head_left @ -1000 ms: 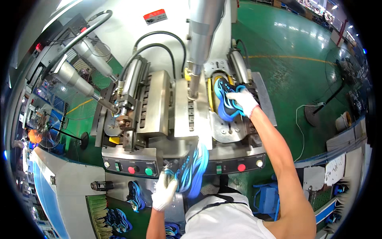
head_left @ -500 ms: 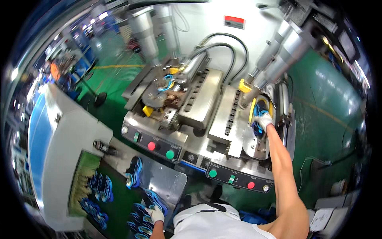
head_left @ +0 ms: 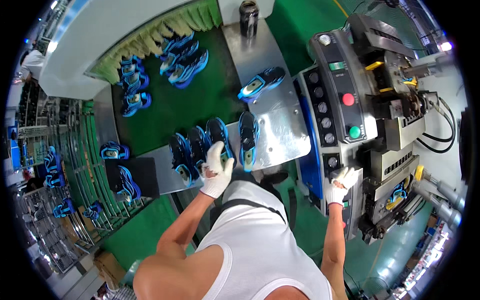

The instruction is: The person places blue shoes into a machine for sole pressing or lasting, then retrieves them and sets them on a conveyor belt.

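My left hand [head_left: 216, 172], in a white glove, is at the heel end of a black-and-blue sports shoe [head_left: 217, 131] on a metal ledge. Its fingers stretch along the shoe and the thumb stands apart, with the heel between them. More of these shoes lie close by: a black shoe [head_left: 198, 142] on one side, another shoe [head_left: 247, 140] on the other. My right hand [head_left: 342, 186], also gloved, hovers with fingers spread beside the control panel of a metal press machine [head_left: 400, 132]. Nothing shows in it. A blue-and-black shoe [head_left: 398, 192] sits in the machine's nearer station.
Several shoes ride on a green conveyor belt [head_left: 165, 102] under a fringed tunnel opening [head_left: 150, 47]. One shoe [head_left: 262, 84] lies on a metal plate beside a dark jar [head_left: 248, 19]. A wire rack [head_left: 87, 170] with shoes stands at left.
The view has swung left toward the conveyor. My right hand has drawn back from the shoe in the machine. My left hand is still among the shoes on the ledge.
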A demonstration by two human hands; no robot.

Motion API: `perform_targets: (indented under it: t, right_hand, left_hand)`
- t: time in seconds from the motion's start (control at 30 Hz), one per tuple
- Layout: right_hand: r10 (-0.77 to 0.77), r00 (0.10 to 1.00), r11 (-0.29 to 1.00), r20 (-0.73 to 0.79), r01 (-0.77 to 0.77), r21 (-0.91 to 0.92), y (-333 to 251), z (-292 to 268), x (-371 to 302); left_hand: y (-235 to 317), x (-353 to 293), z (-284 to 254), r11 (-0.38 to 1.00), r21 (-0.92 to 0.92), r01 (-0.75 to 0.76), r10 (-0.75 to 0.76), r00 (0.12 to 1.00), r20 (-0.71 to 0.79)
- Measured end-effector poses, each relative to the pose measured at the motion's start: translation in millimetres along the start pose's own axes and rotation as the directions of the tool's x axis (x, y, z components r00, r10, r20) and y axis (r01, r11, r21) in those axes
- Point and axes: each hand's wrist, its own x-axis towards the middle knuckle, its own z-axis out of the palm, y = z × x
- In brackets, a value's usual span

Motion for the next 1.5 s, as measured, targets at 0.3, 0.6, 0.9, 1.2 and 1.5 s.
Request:
perform_targets:
  t: [0.3,0.6,0.9,1.2,1.5]
  right_hand:
    - [-0.416,0.859,0.636,0.297,0.041,0.771,-294,-34,-27]
    - [-0.018,0.927,0.467,0.374,-0.323,0.823,-292,7,-24]
    - [0.283,0.682,0.029,0.674,-0.709,0.705,-137,-32,-191]
    - [0.749,-0.027,-0.662,0.662,-0.071,0.747,-72,-4,-450]
    - [0.434,-0.844,-0.637,0.316,-0.039,0.77,-40,-40,-676]
  left_hand:
    - [-73,32,62,0.937,-0.009,0.349,-0.349,0.937,-0.032]
    - [-68,71,29,0.896,-0.129,0.425,-0.377,0.881,0.284]
    - [69,18,95,0.911,-0.41,0.054,0.304,0.585,0.752]
    - [280,-209,109,0.765,-0.644,-0.008,0.612,-0.304,0.73]
    - [410,-515,96,0.426,-0.898,0.111,0.621,-0.758,0.201]
